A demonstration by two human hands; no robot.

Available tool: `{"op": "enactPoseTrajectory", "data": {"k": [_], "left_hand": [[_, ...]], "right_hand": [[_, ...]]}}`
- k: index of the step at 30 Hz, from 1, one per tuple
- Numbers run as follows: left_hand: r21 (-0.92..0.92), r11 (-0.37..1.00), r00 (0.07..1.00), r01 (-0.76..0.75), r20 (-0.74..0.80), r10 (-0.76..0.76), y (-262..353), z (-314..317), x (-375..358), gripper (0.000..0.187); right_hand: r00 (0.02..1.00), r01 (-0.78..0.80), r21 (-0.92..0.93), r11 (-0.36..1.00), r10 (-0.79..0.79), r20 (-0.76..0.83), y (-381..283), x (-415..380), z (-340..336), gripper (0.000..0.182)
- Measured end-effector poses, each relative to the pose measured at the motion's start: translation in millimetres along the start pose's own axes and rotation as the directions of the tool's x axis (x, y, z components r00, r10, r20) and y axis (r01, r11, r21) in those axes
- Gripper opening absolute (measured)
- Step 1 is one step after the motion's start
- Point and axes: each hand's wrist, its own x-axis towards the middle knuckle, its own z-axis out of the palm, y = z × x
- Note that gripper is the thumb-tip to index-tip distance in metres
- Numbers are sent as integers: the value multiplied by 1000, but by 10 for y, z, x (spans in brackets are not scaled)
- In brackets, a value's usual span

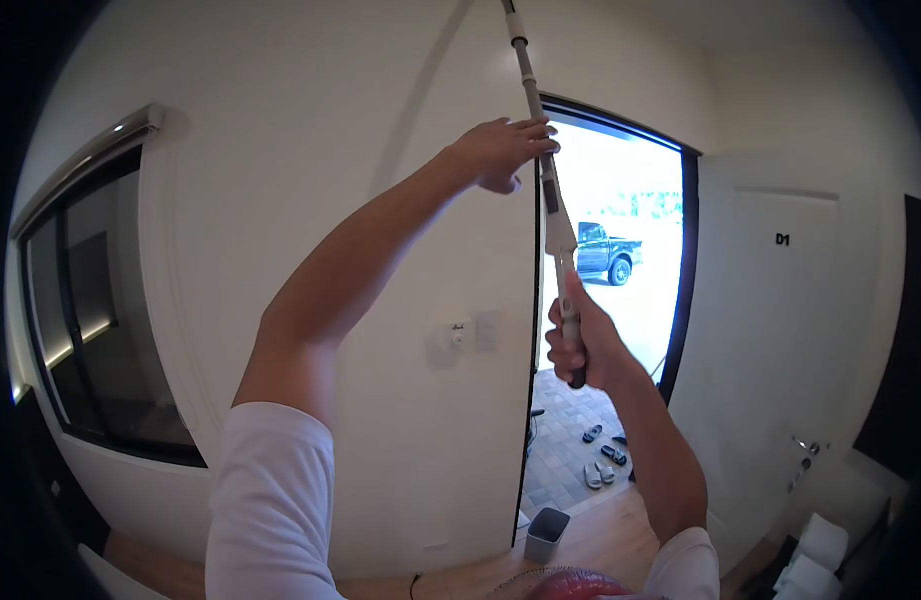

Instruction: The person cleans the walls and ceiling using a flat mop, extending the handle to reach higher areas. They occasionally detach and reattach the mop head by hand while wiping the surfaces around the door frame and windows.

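A long grey-white telescopic pole (537, 110) runs from chest height up past the top of the view, in front of the open doorway (620, 300). My left hand (505, 150) reaches high with the arm stretched and its fingers wrapped on the upper part of the pole. My right hand (580, 345) grips the dark lower handle of the pole with a closed fist. The pole's upper end is out of view.
A white wall (360, 200) with a dark-framed window (90, 330) is on the left. A white door (780, 330) marked D1 stands open on the right. A small grey bin (547, 533) sits by the threshold; sandals (600, 460) and a parked truck (605, 252) are outside.
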Motion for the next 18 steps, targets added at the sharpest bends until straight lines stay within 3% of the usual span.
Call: {"op": "enactPoseTrajectory", "data": {"k": [3,6,10,12,15,18], "left_hand": [[99,992,997,73,-31,-70,-162,11,160,77],[71,990,984,126,-134,-115,-350,90,307,68],[18,992,987,123,-104,-121,-419,120,396,61],[134,986,984,97,-160,-75,-347,185,385,58],[159,985,973,67,-230,-28,-312,368,226,57],[157,987,973,33,-229,3,-120,574,-29,57]], "right_hand": [[997,52,-34,998,-50,52,-244,224,72,66],[995,92,-36,995,-90,52,-346,405,127,65],[995,96,-36,995,-95,31,-287,587,143,65],[996,87,-13,996,-86,38,-221,586,144,65],[993,62,-13,998,-61,104,-18,577,114,66],[999,8,13,1000,-9,48,364,453,100,65]]}}
